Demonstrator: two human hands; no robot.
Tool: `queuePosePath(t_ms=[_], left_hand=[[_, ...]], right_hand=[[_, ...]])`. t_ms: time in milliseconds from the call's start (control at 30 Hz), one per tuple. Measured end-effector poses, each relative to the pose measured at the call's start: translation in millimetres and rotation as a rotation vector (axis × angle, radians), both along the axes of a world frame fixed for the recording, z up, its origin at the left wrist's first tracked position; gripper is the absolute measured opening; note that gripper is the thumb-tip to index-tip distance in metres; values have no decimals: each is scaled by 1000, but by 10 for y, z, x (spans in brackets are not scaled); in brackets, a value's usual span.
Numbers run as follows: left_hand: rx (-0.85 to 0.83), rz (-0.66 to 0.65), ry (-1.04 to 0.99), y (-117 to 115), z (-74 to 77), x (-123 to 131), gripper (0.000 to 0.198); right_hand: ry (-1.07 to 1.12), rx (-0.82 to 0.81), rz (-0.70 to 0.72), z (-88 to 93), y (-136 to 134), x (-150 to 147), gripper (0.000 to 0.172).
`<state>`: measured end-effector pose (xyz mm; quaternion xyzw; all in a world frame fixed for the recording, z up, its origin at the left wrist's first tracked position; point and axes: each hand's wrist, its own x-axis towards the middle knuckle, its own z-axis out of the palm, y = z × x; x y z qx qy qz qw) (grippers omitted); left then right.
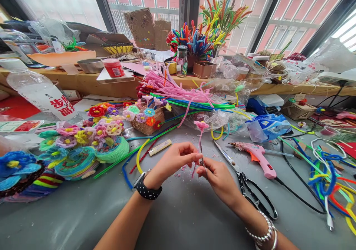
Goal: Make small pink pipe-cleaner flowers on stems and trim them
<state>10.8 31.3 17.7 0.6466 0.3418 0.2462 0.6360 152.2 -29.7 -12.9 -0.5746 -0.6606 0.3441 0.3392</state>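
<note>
Between the thumb and fingers of my left hand (pixel 180 155) is the stem of a pink pipe cleaner flower (pixel 201 125), its bloom standing upright above the fingertips. My right hand (pixel 218 176) is closed on a small pair of metal scissors (pixel 201 154); the blades point up beside the pink stem, and the fingers partly hide the handles. The stem's lower end hangs below my left fingers. Pink fuzz lies on the grey table (pixel 178 213) under my hands. Large black-handled scissors (pixel 244 179) lie just right of my right hand.
A pink glue gun (pixel 257 157) with a black cord lies at the right, near tangled pipe cleaners (pixel 326 177). Pipe cleaner flower pots (pixel 112 150) and a tilted water bottle (pixel 41 90) stand at the left. A pink pipe cleaner bundle (pixel 172 85) lies behind my hands.
</note>
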Motion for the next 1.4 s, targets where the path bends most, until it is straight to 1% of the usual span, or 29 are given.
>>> queuePosePath(t_ms=[100,300,467,633,767,967,1067,1267,1400], left_hand=[[-3,1,-7,-6,9,0,20],[-6,-6,-34,-10,26,-3,20],[-25,-12,-81,-12,21,-14,20],[-40,-38,-87,-15,18,-11,19],[-60,-49,-80,-12,20,-6,20],[-57,-54,-46,-10,7,-17,21],[-58,-55,-45,-5,-6,-23,21],[-79,-75,-72,-5,4,-19,19],[-83,-124,-72,-12,9,-11,18]], right_hand=[[18,7,-2,-3,-1,-6,62],[130,18,120,-17,-2,-19,63],[147,7,139,-2,-13,-12,61],[166,3,171,15,-14,-2,60],[149,17,158,7,-2,4,60],[66,22,52,5,-13,0,60],[59,34,21,7,-20,-7,59],[120,56,96,-4,-17,-13,62],[160,38,100,8,-12,-10,62]])
